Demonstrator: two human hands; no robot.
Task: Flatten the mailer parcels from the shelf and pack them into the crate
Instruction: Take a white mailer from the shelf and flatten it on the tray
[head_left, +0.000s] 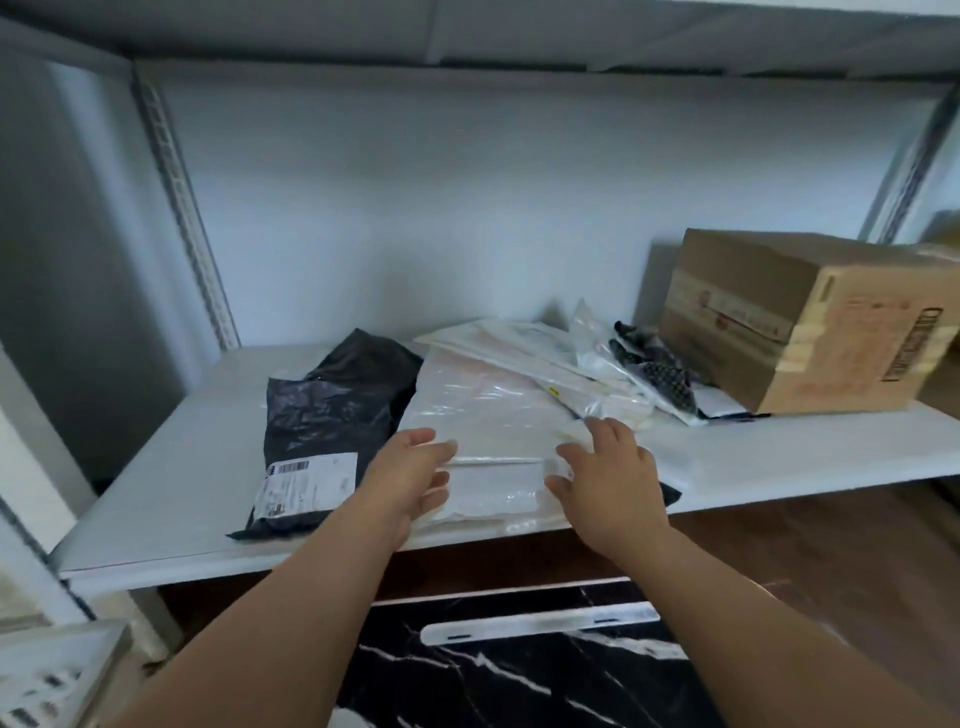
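Both hands reach over the white shelf (171, 499) edge: left hand (410, 480) and right hand (605, 483), each grip wide with relaxed fingers, flank the clear mailer parcel (493, 415). Beside it lies a black mailer (322, 431); farther back, a cardboard box (795, 322).

A storage or parcel-handling corner is shown, apparently within a home or small stockroom. A white shelf board (171, 499) is carried by slotted metal uprights (184, 208), with a second shelf level (467, 36) seen overhead against a plain pale wall (415, 208). Goods awaiting handling are laid on the board: a black mailer bag (322, 415) bearing a printed shipping label (310, 482), a heap of clear plastic-wrapped parcels (519, 384) and a taped cardboard box (789, 322). Below the shelf, brown wood-look flooring (810, 551) and a black marble-patterned surface (509, 675) are visible.
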